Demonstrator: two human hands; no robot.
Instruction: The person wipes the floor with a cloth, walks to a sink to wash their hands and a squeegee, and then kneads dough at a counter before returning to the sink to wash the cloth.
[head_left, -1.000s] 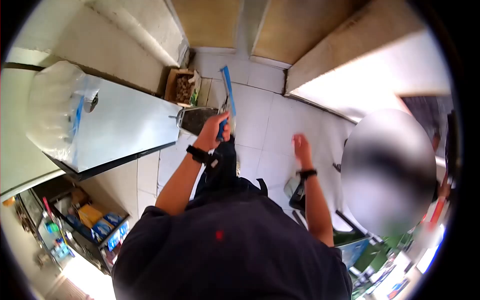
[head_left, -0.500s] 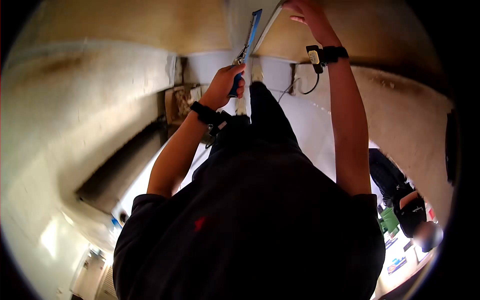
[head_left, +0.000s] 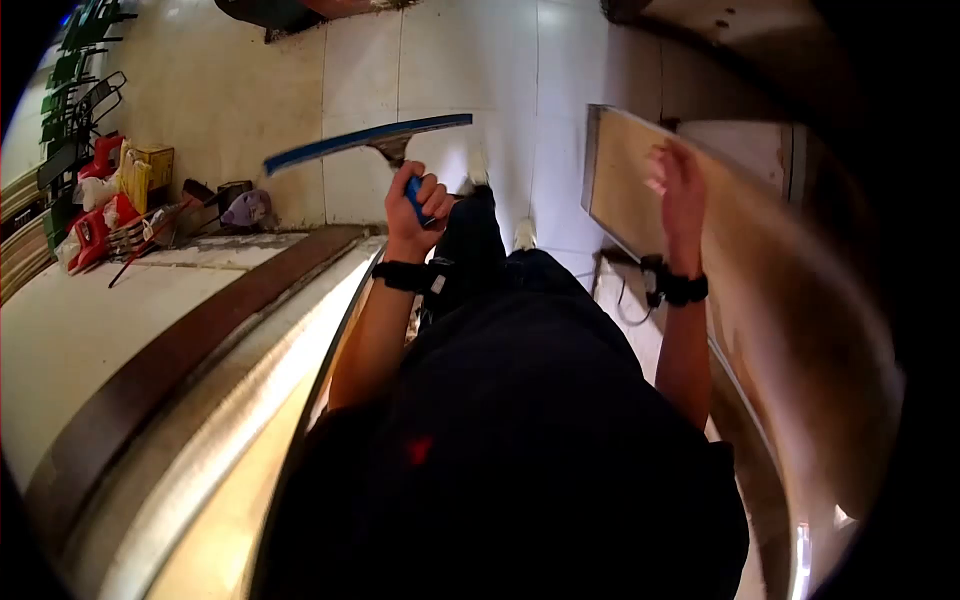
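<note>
A squeegee [head_left: 330,147] with a long blue blade is in my left hand [head_left: 412,212]. My fingers wrap its blue handle, and the blade lies crosswise ahead of the fist, out over the floor. On the other side, my right hand [head_left: 682,205] is raised with its fingers apart and holds nothing. It overlaps the wooden door panel [head_left: 622,170] in this view, just below the panel's pale top edge. A black band with a small box sits on each wrist.
Pale floor tiles [head_left: 460,75] spread ahead of my feet. At the left, red and yellow items [head_left: 105,220], a purple bundle [head_left: 246,208] and dark green chairs [head_left: 65,70] stand beyond a low wall with a brown ledge [head_left: 200,335]. A dark object [head_left: 275,12] lies at the top.
My view has shifted from the doorway to the tiled floor beyond it. The squeegee has turned from upright to crosswise. My right hand has come down from the door's edge.
</note>
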